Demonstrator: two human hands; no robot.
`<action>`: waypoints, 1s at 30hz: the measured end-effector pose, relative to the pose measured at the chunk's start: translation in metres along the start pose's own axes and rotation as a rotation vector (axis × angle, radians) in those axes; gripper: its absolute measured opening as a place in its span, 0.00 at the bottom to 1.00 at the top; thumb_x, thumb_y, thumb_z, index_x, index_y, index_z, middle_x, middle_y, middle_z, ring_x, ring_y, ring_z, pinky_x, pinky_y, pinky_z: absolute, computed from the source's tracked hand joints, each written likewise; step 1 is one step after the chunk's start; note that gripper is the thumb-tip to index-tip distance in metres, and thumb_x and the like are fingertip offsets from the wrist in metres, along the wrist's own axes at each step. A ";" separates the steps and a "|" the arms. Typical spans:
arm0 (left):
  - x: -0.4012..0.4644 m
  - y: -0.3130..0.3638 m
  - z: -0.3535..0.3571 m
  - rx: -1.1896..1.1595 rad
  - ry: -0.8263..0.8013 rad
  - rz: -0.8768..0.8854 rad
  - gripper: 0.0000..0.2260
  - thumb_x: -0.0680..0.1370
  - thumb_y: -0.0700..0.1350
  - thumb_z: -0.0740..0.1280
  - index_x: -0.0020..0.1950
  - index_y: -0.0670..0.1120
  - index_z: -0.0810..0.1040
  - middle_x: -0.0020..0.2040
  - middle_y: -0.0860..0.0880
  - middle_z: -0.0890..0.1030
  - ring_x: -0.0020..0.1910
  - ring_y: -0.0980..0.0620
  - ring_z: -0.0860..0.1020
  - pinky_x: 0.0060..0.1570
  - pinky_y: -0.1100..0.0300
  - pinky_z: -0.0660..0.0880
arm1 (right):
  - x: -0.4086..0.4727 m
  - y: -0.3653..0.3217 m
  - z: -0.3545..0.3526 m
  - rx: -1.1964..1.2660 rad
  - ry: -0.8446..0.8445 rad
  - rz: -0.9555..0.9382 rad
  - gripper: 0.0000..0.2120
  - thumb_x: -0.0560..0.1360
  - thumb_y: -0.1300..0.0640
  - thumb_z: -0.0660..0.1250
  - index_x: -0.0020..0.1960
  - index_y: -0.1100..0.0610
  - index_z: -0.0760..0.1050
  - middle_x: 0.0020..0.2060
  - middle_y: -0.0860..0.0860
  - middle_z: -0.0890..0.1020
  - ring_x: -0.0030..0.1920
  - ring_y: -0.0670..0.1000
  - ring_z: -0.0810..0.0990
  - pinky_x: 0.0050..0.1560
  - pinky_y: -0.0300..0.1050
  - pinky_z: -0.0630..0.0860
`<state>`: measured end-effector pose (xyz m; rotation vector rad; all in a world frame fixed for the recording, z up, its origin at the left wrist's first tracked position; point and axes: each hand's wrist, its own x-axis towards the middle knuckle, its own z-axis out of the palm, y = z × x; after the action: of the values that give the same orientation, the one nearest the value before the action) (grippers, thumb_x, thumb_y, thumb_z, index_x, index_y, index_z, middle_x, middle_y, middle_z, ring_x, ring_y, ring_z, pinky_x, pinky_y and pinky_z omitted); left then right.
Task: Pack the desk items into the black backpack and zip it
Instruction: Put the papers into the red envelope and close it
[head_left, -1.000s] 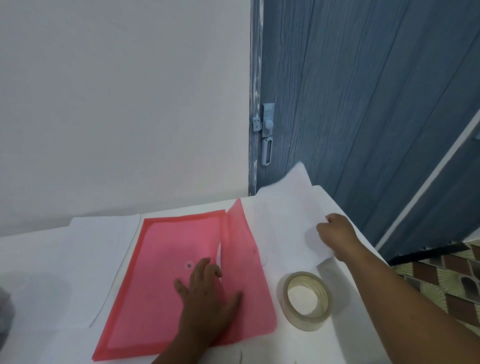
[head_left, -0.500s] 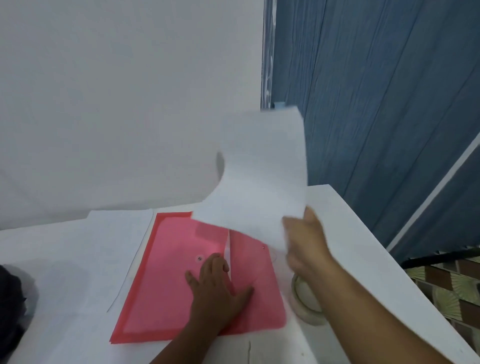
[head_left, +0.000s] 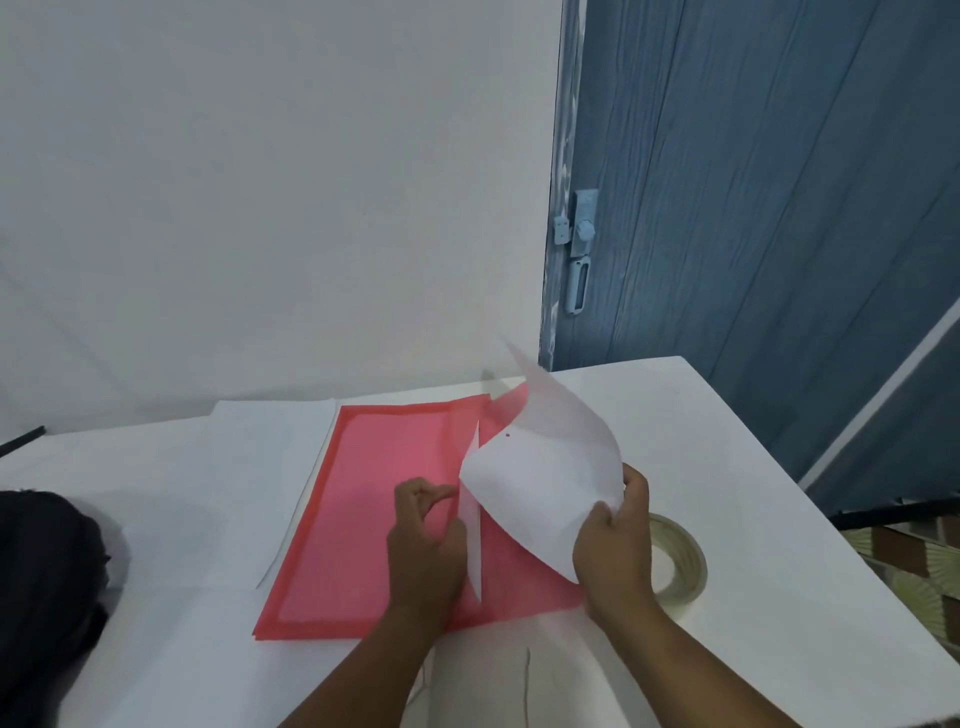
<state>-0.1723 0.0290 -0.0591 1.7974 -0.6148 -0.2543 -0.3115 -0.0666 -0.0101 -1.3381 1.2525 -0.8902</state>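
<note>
A red translucent folder (head_left: 374, 493) lies flat on the white desk (head_left: 753, 493). My left hand (head_left: 423, 551) sits on it at the pocket's opening, fingers curled on the pocket's edge. My right hand (head_left: 615, 551) pinches the near corner of a white paper sheet (head_left: 545, 483). The sheet curves upward and its left edge meets the folder's opening beside my left hand. The black backpack (head_left: 47, 571) shows only partly at the left edge of the view. A roll of clear tape (head_left: 685, 566) lies flat just right of my right hand.
Another white sheet (head_left: 275, 441) lies left of the folder, partly under it. A white wall stands behind the desk. A blue door (head_left: 753, 208) with a latch is at the back right, beyond the desk's right edge.
My right hand has brought the sheet down from high in the air to the folder's opening. My left hand went from pressing flat on the folder to curling its fingers at the pocket's edge.
</note>
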 end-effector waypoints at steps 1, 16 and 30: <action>0.001 0.002 0.000 0.023 0.000 0.037 0.19 0.75 0.30 0.68 0.52 0.54 0.69 0.47 0.51 0.82 0.46 0.59 0.81 0.43 0.71 0.76 | -0.001 0.001 -0.001 0.004 -0.003 0.007 0.22 0.80 0.69 0.53 0.70 0.51 0.63 0.55 0.50 0.75 0.49 0.47 0.74 0.51 0.44 0.70; 0.008 0.010 -0.015 -0.006 -0.074 0.100 0.15 0.77 0.31 0.65 0.56 0.49 0.72 0.53 0.54 0.80 0.56 0.64 0.77 0.51 0.68 0.75 | -0.020 -0.002 -0.026 -0.273 -0.140 -0.132 0.25 0.77 0.72 0.54 0.70 0.54 0.65 0.45 0.46 0.76 0.44 0.42 0.75 0.38 0.29 0.69; -0.001 0.000 -0.010 0.166 -0.149 0.171 0.16 0.72 0.45 0.65 0.53 0.65 0.69 0.50 0.61 0.78 0.51 0.53 0.79 0.58 0.41 0.77 | -0.035 -0.002 -0.008 0.079 -0.175 0.195 0.18 0.76 0.67 0.56 0.60 0.52 0.72 0.52 0.52 0.82 0.49 0.51 0.81 0.32 0.40 0.76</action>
<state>-0.1683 0.0377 -0.0560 1.8830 -0.9135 -0.2276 -0.3246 -0.0345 -0.0019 -1.1819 1.1773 -0.6646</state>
